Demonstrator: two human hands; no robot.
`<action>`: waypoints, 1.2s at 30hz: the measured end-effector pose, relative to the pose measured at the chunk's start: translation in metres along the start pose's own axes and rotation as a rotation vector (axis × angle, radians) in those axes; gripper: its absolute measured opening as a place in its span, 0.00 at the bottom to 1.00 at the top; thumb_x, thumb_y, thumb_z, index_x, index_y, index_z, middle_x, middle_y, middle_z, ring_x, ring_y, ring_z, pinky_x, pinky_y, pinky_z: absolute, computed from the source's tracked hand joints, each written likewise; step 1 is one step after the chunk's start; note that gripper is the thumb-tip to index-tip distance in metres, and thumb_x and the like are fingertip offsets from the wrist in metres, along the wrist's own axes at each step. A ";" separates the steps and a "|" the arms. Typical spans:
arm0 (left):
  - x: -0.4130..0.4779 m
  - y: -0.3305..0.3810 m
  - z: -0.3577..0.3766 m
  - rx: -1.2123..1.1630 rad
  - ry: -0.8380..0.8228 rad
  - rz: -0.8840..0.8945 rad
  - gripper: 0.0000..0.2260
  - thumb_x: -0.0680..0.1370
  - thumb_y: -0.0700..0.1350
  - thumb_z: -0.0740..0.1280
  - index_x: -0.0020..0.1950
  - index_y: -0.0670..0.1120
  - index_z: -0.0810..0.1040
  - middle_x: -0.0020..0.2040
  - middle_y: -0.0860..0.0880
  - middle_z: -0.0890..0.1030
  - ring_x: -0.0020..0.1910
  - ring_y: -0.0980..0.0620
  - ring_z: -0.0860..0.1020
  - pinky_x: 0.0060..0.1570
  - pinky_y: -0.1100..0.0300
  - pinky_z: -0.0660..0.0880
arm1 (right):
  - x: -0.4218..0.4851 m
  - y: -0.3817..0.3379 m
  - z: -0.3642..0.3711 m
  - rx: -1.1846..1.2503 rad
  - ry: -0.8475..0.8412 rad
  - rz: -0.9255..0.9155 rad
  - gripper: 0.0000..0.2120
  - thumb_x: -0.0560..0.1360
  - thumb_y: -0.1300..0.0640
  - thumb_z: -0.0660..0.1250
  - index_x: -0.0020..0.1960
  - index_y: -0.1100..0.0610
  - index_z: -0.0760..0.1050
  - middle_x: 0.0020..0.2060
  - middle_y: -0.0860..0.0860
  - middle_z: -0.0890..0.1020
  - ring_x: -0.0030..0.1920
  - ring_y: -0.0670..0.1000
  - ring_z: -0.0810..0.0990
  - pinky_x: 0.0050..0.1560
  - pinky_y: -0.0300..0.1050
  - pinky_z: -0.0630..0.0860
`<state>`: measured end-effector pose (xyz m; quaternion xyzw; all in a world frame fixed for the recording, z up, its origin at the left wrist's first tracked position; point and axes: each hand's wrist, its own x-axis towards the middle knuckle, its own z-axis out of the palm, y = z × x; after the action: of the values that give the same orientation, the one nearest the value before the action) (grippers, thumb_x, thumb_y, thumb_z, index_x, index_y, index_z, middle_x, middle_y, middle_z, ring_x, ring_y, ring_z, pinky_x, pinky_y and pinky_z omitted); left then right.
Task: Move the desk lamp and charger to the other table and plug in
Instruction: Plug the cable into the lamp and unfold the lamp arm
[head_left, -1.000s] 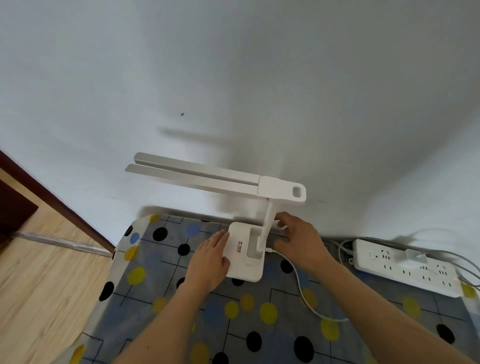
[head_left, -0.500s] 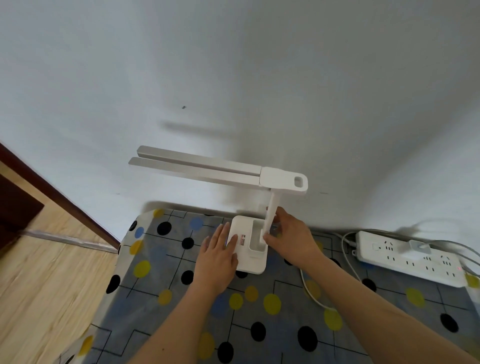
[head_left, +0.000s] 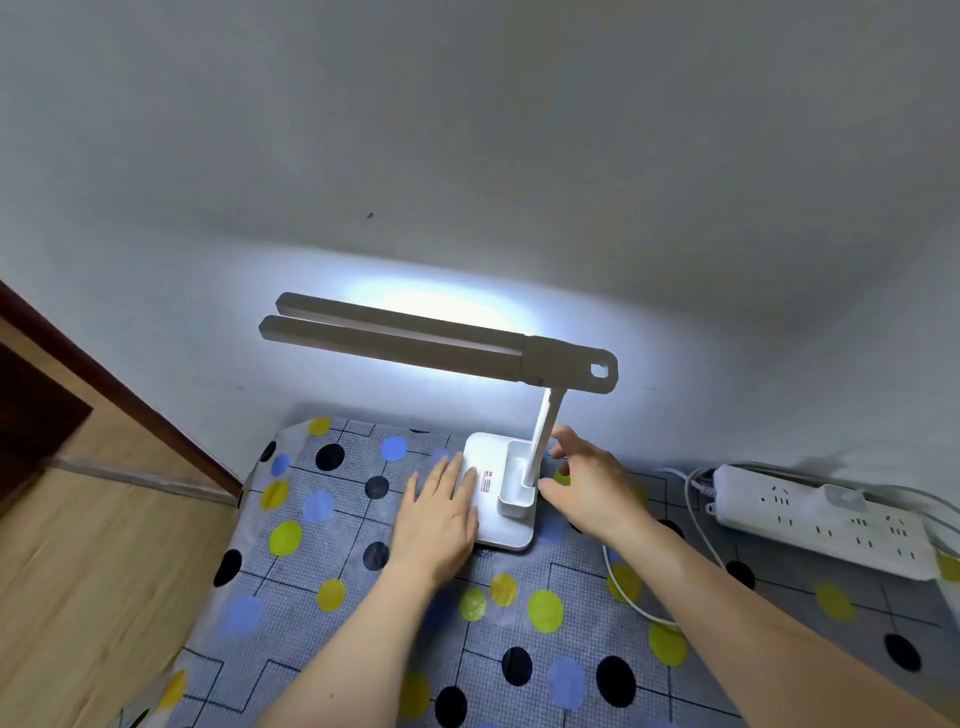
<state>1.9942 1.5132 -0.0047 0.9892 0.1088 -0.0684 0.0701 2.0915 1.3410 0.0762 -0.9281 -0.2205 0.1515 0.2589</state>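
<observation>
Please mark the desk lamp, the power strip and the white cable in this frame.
desk lamp (head_left: 506, 532), head view, on the bare part of its flat white base.
power strip (head_left: 831, 525), head view, on its top face among the sockets.
white cable (head_left: 641, 612), head view, on the curve lying on the tablecloth.

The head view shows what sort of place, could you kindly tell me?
Probably a room at home: a lit desk lamp on a spotted tablecloth, a power strip by the plain wall, wood flooring.

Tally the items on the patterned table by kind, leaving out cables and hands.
desk lamp: 1
power strip: 1
charger, plugged into the strip: 1
Total: 3
</observation>
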 end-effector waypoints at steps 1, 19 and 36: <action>0.000 0.000 0.000 -0.006 -0.010 0.002 0.23 0.81 0.51 0.50 0.77 0.51 0.55 0.79 0.50 0.51 0.77 0.52 0.50 0.73 0.48 0.49 | 0.000 0.000 0.000 -0.005 -0.012 0.004 0.19 0.73 0.52 0.63 0.62 0.47 0.64 0.56 0.51 0.77 0.53 0.56 0.76 0.46 0.44 0.70; 0.000 0.004 0.000 -0.035 -0.042 -0.028 0.24 0.81 0.53 0.50 0.77 0.52 0.53 0.79 0.48 0.53 0.77 0.51 0.51 0.73 0.46 0.49 | -0.001 0.001 0.002 0.011 -0.027 0.010 0.21 0.72 0.52 0.64 0.63 0.46 0.64 0.57 0.52 0.79 0.55 0.56 0.77 0.47 0.43 0.69; -0.004 0.000 0.005 -0.146 -0.081 0.026 0.30 0.81 0.59 0.53 0.78 0.51 0.45 0.79 0.50 0.48 0.78 0.50 0.48 0.74 0.48 0.46 | -0.005 -0.004 0.005 -0.054 -0.167 0.089 0.26 0.77 0.53 0.64 0.72 0.49 0.60 0.63 0.54 0.75 0.61 0.55 0.76 0.58 0.48 0.76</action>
<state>1.9896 1.5113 -0.0085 0.9792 0.0978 -0.0991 0.1473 2.0836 1.3436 0.0755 -0.9278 -0.2036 0.2335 0.2077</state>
